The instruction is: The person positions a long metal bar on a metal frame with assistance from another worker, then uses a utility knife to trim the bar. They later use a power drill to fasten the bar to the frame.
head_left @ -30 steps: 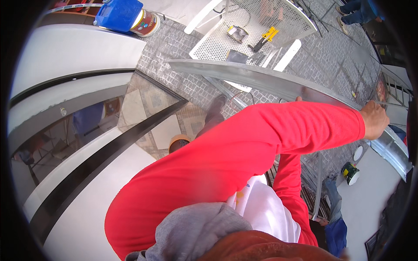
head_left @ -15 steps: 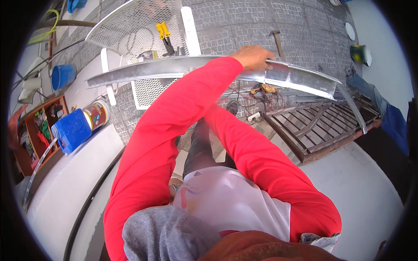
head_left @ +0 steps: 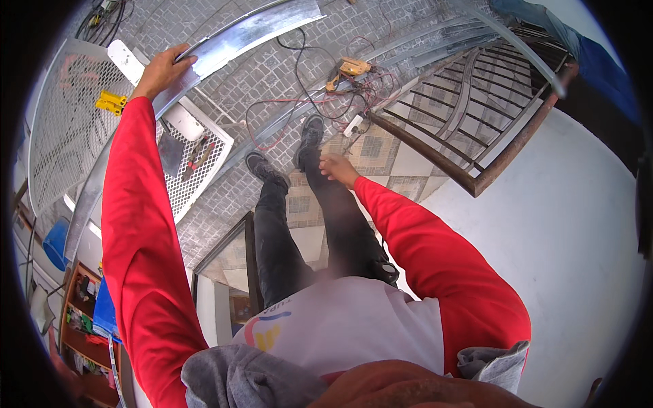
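Observation:
My left hand (head_left: 162, 72) is closed over the edge of a long galvanized sheet-metal strip (head_left: 255, 35), which slants from the top middle down to the left, behind my forearm. It passes over a white perforated-metal chair (head_left: 221, 146). My right hand (head_left: 338, 168) hangs in front of my legs, apart from the strip, fingers curled together with nothing visible in them. On the chair lie a yellow-handled tool (head_left: 111, 102), a dark flat plate (head_left: 170, 155) and a red-handled tool (head_left: 197, 160). The strip and my arm partly hide the chair.
A yellow power tool (head_left: 352, 66) lies among tangled red and black cables, near a white socket block (head_left: 353, 126). Rusty brown metal grating (head_left: 476, 109) leans on the right. Blue bucket (head_left: 56, 243) and wooden shelf (head_left: 75, 313) stand at the left. More metal strips (head_left: 442, 44) lie behind.
My left hand has swung from the upper middle to the upper left with the metal strip, which now slants. My right hand, hidden before, shows below. The view has shifted; the hammer has left it.

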A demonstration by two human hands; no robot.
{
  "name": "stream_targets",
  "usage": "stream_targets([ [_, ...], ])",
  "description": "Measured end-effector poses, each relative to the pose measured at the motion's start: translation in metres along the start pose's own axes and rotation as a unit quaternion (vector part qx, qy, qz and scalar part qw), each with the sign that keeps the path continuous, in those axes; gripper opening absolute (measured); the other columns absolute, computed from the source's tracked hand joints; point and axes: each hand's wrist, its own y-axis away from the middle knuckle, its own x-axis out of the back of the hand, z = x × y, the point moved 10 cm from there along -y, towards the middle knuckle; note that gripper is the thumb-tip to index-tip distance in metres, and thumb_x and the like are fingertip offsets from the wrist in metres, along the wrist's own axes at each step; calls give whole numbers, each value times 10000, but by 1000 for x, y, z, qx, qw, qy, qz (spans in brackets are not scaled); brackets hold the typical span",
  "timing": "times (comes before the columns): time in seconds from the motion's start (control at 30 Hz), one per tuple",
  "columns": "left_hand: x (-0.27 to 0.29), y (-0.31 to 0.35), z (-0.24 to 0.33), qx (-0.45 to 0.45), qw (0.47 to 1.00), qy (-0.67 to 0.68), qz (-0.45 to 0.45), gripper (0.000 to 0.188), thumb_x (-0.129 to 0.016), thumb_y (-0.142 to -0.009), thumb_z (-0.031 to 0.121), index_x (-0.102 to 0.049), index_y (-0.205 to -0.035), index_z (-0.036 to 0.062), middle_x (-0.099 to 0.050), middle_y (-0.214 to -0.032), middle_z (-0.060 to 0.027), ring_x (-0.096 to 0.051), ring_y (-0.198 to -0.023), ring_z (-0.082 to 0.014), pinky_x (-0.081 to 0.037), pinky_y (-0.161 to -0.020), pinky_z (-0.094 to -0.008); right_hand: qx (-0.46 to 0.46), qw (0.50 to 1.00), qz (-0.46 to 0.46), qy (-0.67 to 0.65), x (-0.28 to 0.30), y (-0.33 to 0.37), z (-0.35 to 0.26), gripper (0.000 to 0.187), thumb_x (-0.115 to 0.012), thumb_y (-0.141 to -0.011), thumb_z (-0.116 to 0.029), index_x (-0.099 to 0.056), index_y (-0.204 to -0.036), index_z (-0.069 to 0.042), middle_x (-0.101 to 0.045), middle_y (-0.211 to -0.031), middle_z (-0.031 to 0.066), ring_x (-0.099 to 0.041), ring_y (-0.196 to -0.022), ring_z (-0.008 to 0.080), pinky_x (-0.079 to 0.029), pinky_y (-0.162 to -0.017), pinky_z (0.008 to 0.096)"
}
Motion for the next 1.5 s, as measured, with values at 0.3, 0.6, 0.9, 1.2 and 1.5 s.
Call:
stream_targets([
  [0.3, 39, 44, 37, -53, 955, -174, 235, 532, -735, -946, 397, -620, -1353, 75, -707, -1237, -163, -673, -1126, -306, -499, -988, -424, 20, 992, 111, 55, 193, -183, 13, 293, -640, -973, -241, -675, -1225, -96, -720, -1036, 21, -699, -934, 157, -549, -732, 340],
  [0.6, -69, 113, 113, -59, 930, -221, 287, 428, -865, -822, 343, -726, -1214, 239, -467, -1540, -46, -309, -1502, -345, -266, -1222, -504, 117, 892, 137, 414, 243, -311, -84, 537, -671, -935, -273, -577, -1387, 1, -645, -1337, 235, -614, -1237, 401, -471, -1064, 430],
  [0.9, -111, 100, 104, -80, 950, -239, 186, 444, -797, -840, 520, -753, -1099, 163, -603, -1420, -85, -441, -1425, -372, -347, -1173, -517, 122, 777, 273, 554, 268, -376, -71, 588, -769, -870, -266, -529, -1397, -163, -533, -1430, 129, -525, -1305, 394, -486, -1047, 498],
  [1.2, -111, 94, 110, -76, 964, -225, 120, 448, -767, -823, 590, -759, -1021, 188, -660, -1320, -50, -503, -1387, -316, -344, -1129, -494, 258, 621, 106, 732, 230, -329, -54, 175, -569, -967, -151, -550, -1121, -69, -706, -1130, 94, -662, -1142, 296, -583, -829, 486],
  [1.5, -111, 108, 104, -110, 964, -187, 153, 495, -763, -821, 591, -729, -1090, 177, -683, -1267, -25, -560, -1325, -258, -343, -1135, -488, 169, 502, 22, 848, 173, -236, -181, 188, -532, -941, -127, -638, -1031, -1, -738, -838, 126, -721, -774, 330, -564, -753, 434],
])
